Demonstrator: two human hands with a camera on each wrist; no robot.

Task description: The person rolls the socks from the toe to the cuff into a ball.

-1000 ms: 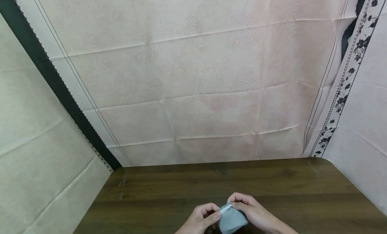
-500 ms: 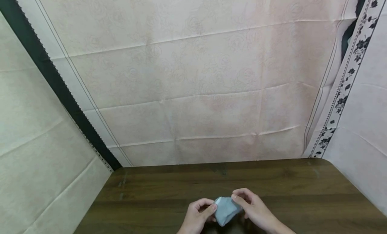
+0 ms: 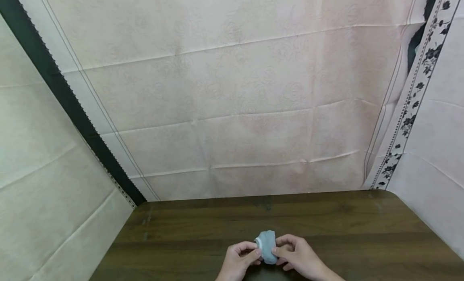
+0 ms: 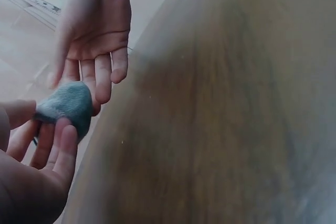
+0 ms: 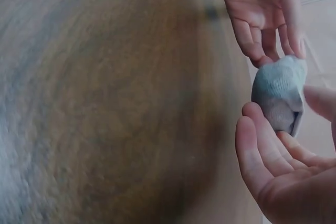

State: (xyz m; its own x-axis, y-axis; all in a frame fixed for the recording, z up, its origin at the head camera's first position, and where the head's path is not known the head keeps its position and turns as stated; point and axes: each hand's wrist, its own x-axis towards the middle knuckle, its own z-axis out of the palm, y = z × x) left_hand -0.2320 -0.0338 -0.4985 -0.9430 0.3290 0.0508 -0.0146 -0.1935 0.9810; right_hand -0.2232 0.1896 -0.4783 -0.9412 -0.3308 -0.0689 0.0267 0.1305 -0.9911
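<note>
A small light-blue bundle of ribbed knit cloth, like a rolled sock point(image 3: 267, 247), is held up between both hands over the near part of the table. A whitish fold shows along its left side in the head view. My left hand point(image 3: 240, 260) pinches that left side between thumb and fingers. On the opposite side my right hand point(image 3: 300, 257) holds the bundle's right edge, thumb in front and index finger behind. In the left wrist view the knit bundle point(image 4: 71, 106) sits at the fingertips of both hands. The right wrist view shows a dark gap in the bundle point(image 5: 280, 95) on its lower right.
A dark brown wooden table point(image 3: 203, 220) spreads beneath the hands. Pale creased cloth point(image 3: 246, 95) hangs behind its far edge. More cloth panels stand at the left point(image 3: 54, 184) and right point(image 3: 435, 160), with a dark strip point(image 3: 69, 95) and a floral band point(image 3: 409, 119) at the corners.
The knit bundle has turned and become a narrower, upright shape. The right hand let its top corner go lower and now grips its right side; the left hand keeps its pinch.
</note>
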